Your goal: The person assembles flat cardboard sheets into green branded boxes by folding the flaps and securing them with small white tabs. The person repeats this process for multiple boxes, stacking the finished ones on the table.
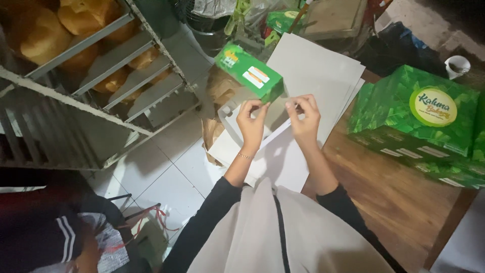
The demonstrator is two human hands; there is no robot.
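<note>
I see left hand (251, 120) pinching lower corner of small green carton (248, 72), held up just above it. Right hand (303, 117) alongside, fingertips closed on white flap. White sheet stack (323, 71) beneath both.

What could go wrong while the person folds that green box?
The half-folded green cardboard box is held only by fingertips of the left hand and right hand, over the edge of the brown wooden table. It might slip onto the white tiled floor. The stack of flat white card sheets also overhangs the table edge and could slide off. Pinching hard might crease the thin card.
</note>
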